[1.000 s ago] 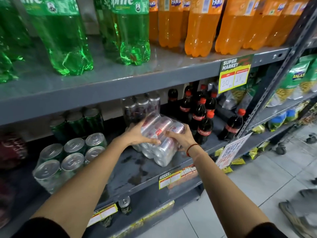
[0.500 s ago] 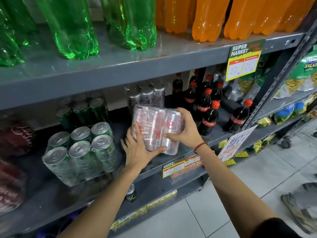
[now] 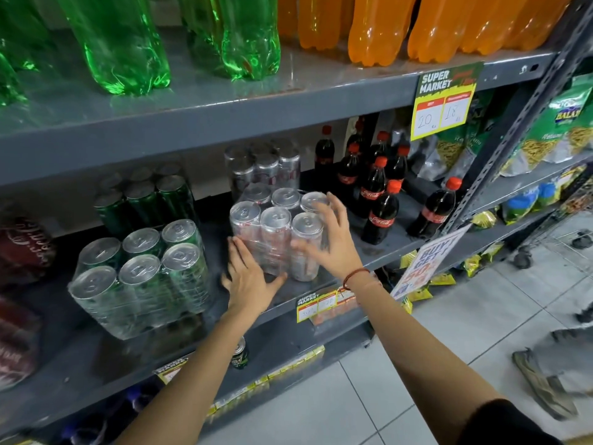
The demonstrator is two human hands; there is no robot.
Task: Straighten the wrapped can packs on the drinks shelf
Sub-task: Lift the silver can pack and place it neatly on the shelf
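A shrink-wrapped pack of silver cans [image 3: 276, 226] stands upright on the grey drinks shelf [image 3: 417, 216], near its front edge. My left hand [image 3: 250, 284] lies flat at the pack's lower front, fingers spread and touching the wrap. My right hand [image 3: 333, 248] is against the pack's right side, thumb on the front can, fingers apart and blurred. A wrapped pack of green cans [image 3: 141, 274] stands to the left, turned slightly askew. Behind them stand another silver pack [image 3: 263, 165] and another green pack [image 3: 144, 197].
Cola bottles [image 3: 380, 216] crowd the shelf just right of the silver pack. Red wrapped packs [image 3: 22, 245] sit far left. Green bottles [image 3: 118, 43] and orange bottles [image 3: 378, 27] fill the shelf above. A promo sign [image 3: 426, 261] hangs off the front edge. A person's shoe [image 3: 539, 380] is on the floor.
The silver pack went from lying tilted in both hands to standing upright on the shelf. My fingers have spread and both hands have loosened from it.
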